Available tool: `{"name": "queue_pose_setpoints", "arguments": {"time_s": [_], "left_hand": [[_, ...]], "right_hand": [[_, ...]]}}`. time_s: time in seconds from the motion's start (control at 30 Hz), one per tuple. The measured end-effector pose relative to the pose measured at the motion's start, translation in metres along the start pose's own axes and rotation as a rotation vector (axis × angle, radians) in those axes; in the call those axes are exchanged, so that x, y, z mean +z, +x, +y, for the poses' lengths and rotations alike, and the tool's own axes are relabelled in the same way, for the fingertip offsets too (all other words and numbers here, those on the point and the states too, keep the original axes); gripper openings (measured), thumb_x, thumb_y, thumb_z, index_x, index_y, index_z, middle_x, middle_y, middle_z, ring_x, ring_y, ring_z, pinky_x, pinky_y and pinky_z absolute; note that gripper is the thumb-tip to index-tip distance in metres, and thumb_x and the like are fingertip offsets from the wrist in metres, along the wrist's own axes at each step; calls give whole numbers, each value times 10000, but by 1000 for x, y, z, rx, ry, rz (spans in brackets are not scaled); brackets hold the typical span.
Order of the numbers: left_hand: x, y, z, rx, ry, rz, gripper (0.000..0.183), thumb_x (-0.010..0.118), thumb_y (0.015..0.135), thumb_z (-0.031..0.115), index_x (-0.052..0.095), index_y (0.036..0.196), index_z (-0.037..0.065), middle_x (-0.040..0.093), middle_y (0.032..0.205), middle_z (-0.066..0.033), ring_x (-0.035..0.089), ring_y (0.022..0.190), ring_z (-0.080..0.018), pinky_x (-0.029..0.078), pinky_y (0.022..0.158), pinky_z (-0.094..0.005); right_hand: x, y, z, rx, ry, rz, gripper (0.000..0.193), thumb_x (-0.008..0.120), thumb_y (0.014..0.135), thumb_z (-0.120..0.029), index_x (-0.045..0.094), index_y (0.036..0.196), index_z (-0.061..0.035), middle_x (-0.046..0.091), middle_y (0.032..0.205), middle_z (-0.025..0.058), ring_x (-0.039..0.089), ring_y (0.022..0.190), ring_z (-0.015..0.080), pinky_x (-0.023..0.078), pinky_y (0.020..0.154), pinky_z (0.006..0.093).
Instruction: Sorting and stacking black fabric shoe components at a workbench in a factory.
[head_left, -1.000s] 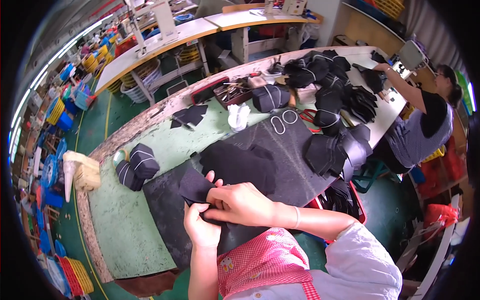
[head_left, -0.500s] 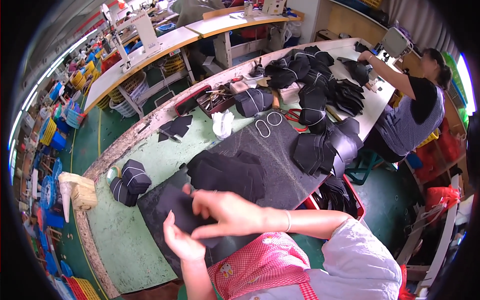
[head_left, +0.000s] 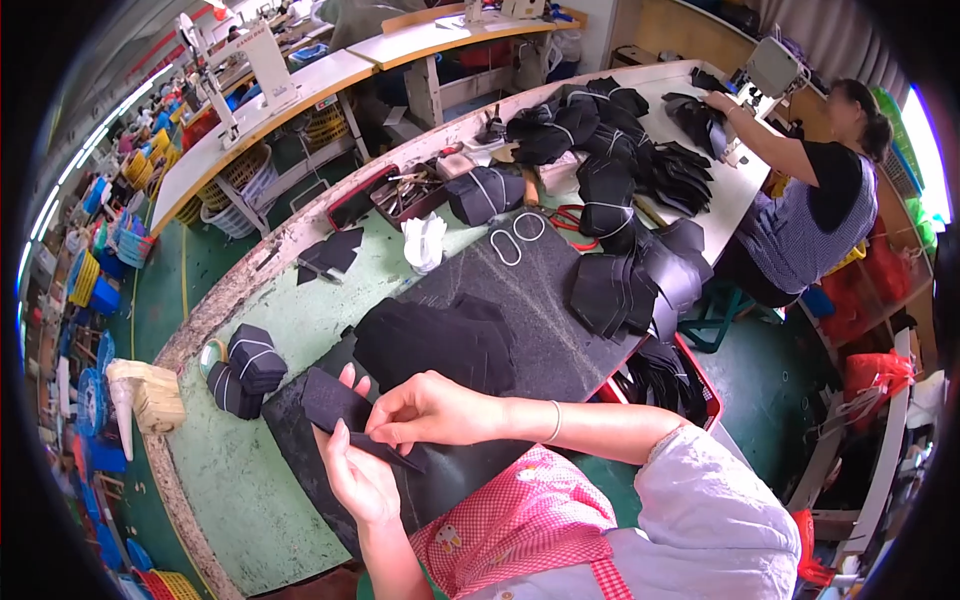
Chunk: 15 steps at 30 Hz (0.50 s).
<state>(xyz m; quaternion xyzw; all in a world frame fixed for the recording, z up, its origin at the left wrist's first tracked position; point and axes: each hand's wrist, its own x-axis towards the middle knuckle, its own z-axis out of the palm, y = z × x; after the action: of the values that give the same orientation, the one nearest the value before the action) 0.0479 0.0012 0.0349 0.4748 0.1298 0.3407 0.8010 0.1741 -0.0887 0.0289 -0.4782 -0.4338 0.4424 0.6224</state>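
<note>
A flat black piece [head_left: 333,399], like leather or fabric, is held in both hands over the dark work board [head_left: 560,300]. My left hand [head_left: 358,478] cups it from below, fingers curled up around its edge. With a pinch of thumb and fingers, my right hand [head_left: 425,410] grips the piece at its near right edge. Just beyond my hands lies a spread pile of similar black pieces [head_left: 435,345]. Bundles of black pieces [head_left: 256,358] tied with pale string stand on the green tabletop to the left.
Scissors with white handles [head_left: 519,238] lie at the board's far edge, beside a white bundle [head_left: 424,243] and a tool tray [head_left: 415,195]. More black stacks [head_left: 610,290] fill the right side. A co-worker [head_left: 815,200] sits at a sewing machine. A wooden block with a cone [head_left: 150,395] sits at the left edge.
The black piece is tilted up and shows more plainly now. My right hand has closed into a pinch on its edge. The whole view has shifted slightly.
</note>
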Motion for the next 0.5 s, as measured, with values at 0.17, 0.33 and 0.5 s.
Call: {"name": "queue_pose_setpoints", "arguments": {"time_s": [0.17, 0.33, 0.5], "left_hand": [[4, 2, -1, -22, 80, -3, 627, 409, 935, 210, 279, 1498, -33, 463, 1448, -224, 480, 1276, -321, 344, 1110, -457], [10, 0, 3, -80, 38, -53, 755, 459, 750, 147, 322, 1468, -41, 444, 1470, -238, 506, 1292, -334, 415, 1080, -475], [7, 1, 8, -142, -42, -13, 855, 449, 742, 143, 208, 1553, 25, 441, 1466, -247, 520, 1265, -343, 390, 1103, -475]], "right_hand": [[-9, -2, -11, -3, -76, -59, 142, 638, 875, -55, 714, 942, 46, 708, 762, 74, 680, 660, 132, 571, 620, 262], [-7, -7, -18, -10, -214, -25, 138, 666, 898, -102, 705, 957, 17, 685, 711, 64, 657, 657, 102, 525, 620, 259], [-1, -5, -9, 43, -71, -47, 121, 653, 911, -84, 678, 954, 26, 682, 729, 45, 672, 682, 91, 542, 629, 242]]}}
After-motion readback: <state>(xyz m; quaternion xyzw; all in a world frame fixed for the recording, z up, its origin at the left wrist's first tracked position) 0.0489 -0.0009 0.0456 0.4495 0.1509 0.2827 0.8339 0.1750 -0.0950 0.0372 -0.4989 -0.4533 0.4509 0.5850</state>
